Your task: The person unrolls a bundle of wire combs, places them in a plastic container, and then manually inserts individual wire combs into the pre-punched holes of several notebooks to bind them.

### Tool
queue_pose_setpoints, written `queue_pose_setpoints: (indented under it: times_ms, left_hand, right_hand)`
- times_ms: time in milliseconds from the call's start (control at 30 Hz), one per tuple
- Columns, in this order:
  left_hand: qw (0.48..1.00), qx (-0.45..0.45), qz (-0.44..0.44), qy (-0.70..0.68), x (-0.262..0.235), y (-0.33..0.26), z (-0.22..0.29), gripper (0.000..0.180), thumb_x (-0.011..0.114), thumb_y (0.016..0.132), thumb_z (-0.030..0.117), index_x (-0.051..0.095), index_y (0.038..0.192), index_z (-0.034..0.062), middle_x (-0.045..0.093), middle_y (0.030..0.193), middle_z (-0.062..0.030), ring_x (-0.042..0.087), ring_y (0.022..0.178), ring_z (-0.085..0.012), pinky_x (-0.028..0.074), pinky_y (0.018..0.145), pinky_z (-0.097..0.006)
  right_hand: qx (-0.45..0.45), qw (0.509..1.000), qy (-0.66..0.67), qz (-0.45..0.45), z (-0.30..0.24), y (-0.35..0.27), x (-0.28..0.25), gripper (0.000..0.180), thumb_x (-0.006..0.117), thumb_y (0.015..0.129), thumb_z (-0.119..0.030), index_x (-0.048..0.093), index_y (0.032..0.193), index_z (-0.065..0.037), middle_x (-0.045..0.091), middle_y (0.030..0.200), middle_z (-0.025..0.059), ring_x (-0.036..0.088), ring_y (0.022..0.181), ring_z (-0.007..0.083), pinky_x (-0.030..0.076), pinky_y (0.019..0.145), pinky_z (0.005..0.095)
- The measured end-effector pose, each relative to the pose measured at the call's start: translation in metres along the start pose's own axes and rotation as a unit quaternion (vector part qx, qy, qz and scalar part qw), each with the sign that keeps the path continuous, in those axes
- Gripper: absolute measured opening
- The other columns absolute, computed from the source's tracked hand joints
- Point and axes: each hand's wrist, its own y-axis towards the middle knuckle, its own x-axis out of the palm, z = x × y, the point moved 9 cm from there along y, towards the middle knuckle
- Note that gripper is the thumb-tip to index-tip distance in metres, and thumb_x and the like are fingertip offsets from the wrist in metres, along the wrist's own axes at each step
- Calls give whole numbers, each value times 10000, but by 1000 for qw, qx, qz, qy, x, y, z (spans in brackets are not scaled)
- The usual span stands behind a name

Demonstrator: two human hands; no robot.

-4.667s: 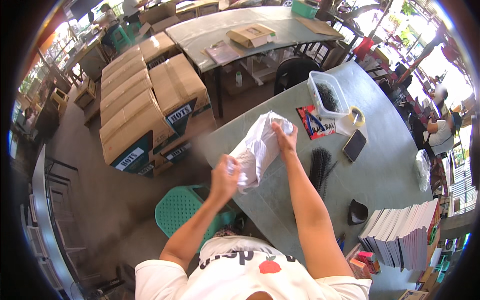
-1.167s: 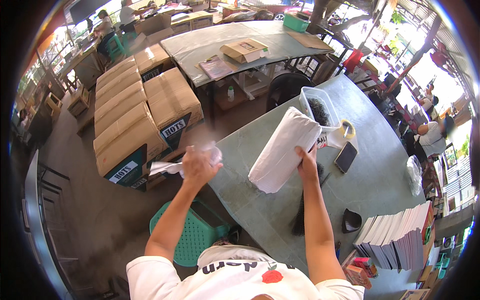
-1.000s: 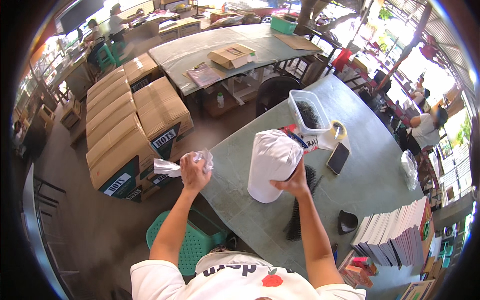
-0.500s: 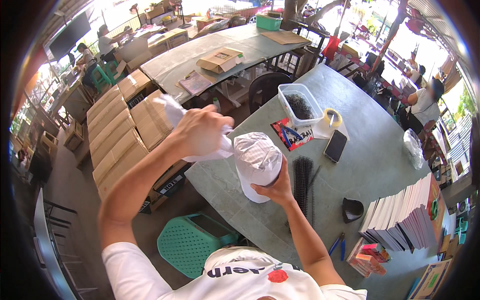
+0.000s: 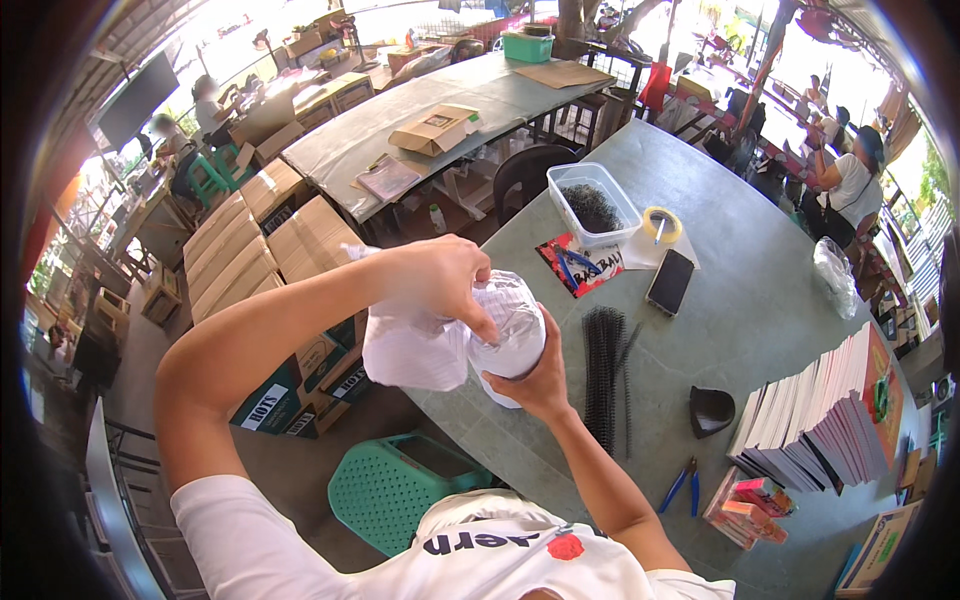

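Over the near left edge of the grey table [image 5: 740,300] I hold a rounded, white wrapped bundle [image 5: 512,305], its top creased and crumpled. What lies inside the wrapping is hidden. My right hand [image 5: 543,375] is wrapped round its right side. From above, my left hand [image 5: 445,285] reaches over with its fingers curled down, thumb against the bundle's top, gripping a loose white sheet [image 5: 415,350]. That thin, wrinkled sheet hangs beside the bundle on the left.
Black wire coils [image 5: 604,375] lie right of my hands. Beyond are a clear plastic tub [image 5: 595,205], a tape roll [image 5: 661,226] and a phone [image 5: 670,282]. Blue-handled pliers [image 5: 681,487] and stacked booklets [image 5: 805,415] are at right. A green stool [image 5: 400,490] and cardboard boxes [image 5: 310,240] stand left.
My left hand has come down and right, from beside the bundle onto its top. The loose sheet now hangs lower beside the bundle. My right hand keeps its grip, slightly shifted left.
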Motion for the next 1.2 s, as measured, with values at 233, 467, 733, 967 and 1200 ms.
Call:
queue_pose_setpoints:
  times_ms: [233,467,733,967,1200]
  left_hand:
    - [998,7,5,-60,10,-14,28,691,758,474,436,570,920,-58,618,886,-191,603,851,-311,463,767,-357]
    - [997,-1,-71,-20,7,-1,60,714,758,484,472,594,941,-51,625,880,-201,612,836,-300,475,740,-349]
    - [975,142,-155,-76,-8,-22,139,401,651,751,418,625,856,31,611,722,-125,578,660,-223,444,621,-314]
    - [992,67,-102,-44,-15,31,145,336,630,802,381,689,786,51,608,613,-121,608,627,-180,469,599,-339]
    - [992,106,10,-71,-38,54,156,449,561,820,465,686,720,45,627,667,-145,619,715,-256,467,734,-349]
  right_hand:
    - [-100,988,-84,82,-12,-29,4,1086,847,517,-214,172,1351,-47,398,1277,192,456,1151,305,379,957,396]
    - [-43,997,-39,50,-13,-30,-21,1073,856,479,-226,236,1336,-49,415,1265,192,483,1116,303,395,930,397]
    - [33,935,348,-61,-27,-26,-102,791,488,778,-652,424,1273,-39,485,1232,83,483,1110,212,391,932,393]
    - [319,644,597,-356,46,-74,-7,866,254,803,-719,352,1329,-38,464,1271,111,465,1152,233,352,984,372]
    - [382,711,537,-247,71,-80,-45,867,239,804,-708,290,1372,-56,373,1365,125,389,1240,227,298,1036,371]
